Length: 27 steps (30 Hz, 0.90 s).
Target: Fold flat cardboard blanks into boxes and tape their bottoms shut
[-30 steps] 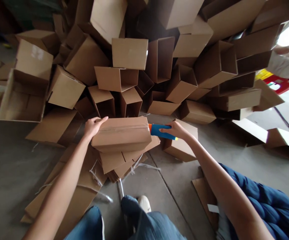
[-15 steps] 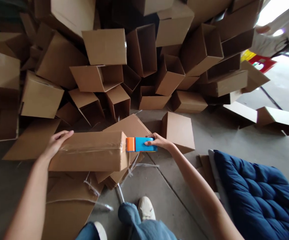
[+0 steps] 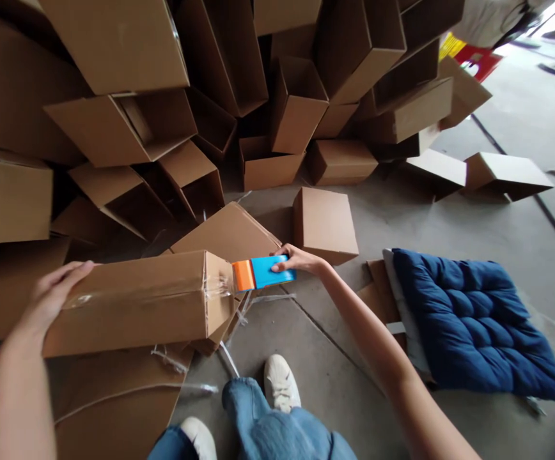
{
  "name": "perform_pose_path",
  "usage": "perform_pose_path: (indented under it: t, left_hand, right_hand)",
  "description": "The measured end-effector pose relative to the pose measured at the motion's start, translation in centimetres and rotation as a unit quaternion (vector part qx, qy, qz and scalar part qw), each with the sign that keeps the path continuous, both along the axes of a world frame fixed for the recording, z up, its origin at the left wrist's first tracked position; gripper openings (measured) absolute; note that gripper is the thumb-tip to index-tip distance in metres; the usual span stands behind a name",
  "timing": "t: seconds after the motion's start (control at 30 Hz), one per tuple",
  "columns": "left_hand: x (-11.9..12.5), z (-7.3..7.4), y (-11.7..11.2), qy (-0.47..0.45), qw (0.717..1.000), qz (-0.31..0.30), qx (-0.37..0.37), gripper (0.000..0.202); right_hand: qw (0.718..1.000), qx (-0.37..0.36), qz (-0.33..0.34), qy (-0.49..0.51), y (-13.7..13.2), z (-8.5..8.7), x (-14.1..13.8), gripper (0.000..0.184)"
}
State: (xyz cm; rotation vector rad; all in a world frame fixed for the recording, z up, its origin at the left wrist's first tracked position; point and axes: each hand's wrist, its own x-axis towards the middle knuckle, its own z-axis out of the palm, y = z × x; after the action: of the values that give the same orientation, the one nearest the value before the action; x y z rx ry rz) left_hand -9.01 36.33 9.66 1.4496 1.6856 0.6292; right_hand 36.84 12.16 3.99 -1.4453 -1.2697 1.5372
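Note:
My left hand [image 3: 52, 295] lies with fingers spread over the left end of a long brown cardboard box [image 3: 138, 306]. A strip of clear tape runs along the top seam and down the box's right end. At that right end, my right hand [image 3: 297, 259] grips a blue and orange tape dispenser [image 3: 263, 273], its orange end touching the box. The box rests on a stack of flattened cartons [image 3: 114, 396] bound with white straps.
A big pile of assembled open cardboard boxes [image 3: 201, 102] fills the back and left. One closed small box [image 3: 324, 223] stands just beyond my right hand. To the right a blue quilted cushion [image 3: 469, 326] lies on the concrete floor. My feet in white shoes [image 3: 280, 383] show below.
The dispenser travelled along the top seam to the box's right end and now sits over that edge. The view swung left and down, so the box sits lower left.

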Motion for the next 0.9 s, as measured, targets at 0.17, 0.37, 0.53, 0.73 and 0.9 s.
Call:
perform_pose_path:
  t: [0.17, 0.37, 0.53, 0.73, 0.9]
  left_hand:
    - [1.2, 0.4, -0.2, 0.004, 1.000, -0.030, 0.008, 0.045]
    - [2.5, 0.6, -0.2, 0.024, 0.998, -0.049, 0.012, 0.057]
    - [2.5, 0.4, -0.3, 0.032, 0.999, -0.041, -0.001, 0.053]
    - [3.3, 1.2, -1.2, 0.025, 0.996, -0.077, 0.047, 0.042]
    - [3.8, 1.7, -1.6, 0.040, 0.993, -0.094, 0.064, 0.039]
  right_hand:
    - [0.999, -0.011, 0.002, -0.043, -1.2, 0.2, 1.2, 0.062]
    - [0.990, -0.014, 0.032, -0.140, -1.1, 1.9, 1.2, 0.065]
    - [0.973, 0.011, 0.035, -0.226, 0.0, 4.9, -1.2, 0.061]
    - [0.933, -0.020, -0.021, -0.359, 0.0, 8.7, -4.7, 0.055]
    - [0.864, -0.044, -0.018, -0.500, 0.0, 11.5, -7.6, 0.047]
